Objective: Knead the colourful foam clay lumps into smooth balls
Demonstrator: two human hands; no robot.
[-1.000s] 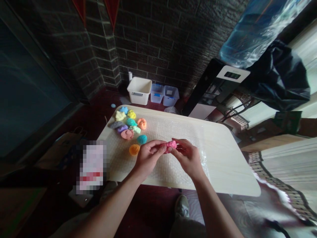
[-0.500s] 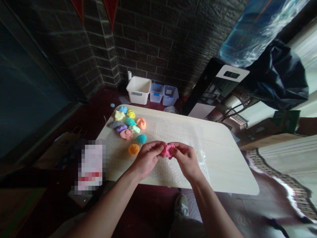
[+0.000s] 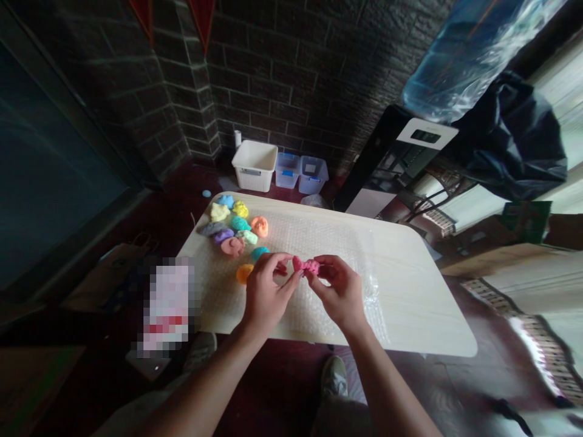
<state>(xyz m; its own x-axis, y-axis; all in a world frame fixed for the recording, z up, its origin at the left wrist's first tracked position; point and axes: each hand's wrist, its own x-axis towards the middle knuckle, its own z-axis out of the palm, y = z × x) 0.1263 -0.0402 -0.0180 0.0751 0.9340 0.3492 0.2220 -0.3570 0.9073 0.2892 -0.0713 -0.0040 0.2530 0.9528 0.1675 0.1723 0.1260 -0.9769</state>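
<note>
Both my hands hold a small pink lump of clay (image 3: 306, 265) just above a bubble-wrap sheet (image 3: 319, 240) on a light wooden table (image 3: 423, 291). My left hand (image 3: 265, 292) pinches its left end with thumb and fingers. My right hand (image 3: 337, 290) pinches its right end. Several coloured clay pieces (image 3: 234, 227) lie at the table's far left corner: blue, yellow, orange, teal, purple, grey, pink. An orange piece (image 3: 243, 274) and a teal piece (image 3: 259, 251) lie right beside my left hand, partly hidden by it.
A white bin (image 3: 254, 165) and two clear boxes (image 3: 301, 173) stand on the floor by the brick wall. A black stand with a water bottle (image 3: 410, 145) is at the right. A blurred packet (image 3: 167, 304) sits left of the table. A shoe (image 3: 334, 376) shows below.
The pink clay has been pulled from a rounder lump into a thinner strip between my fingertips. Both hands have shifted slightly away from me and my left hand now covers part of the orange piece.
</note>
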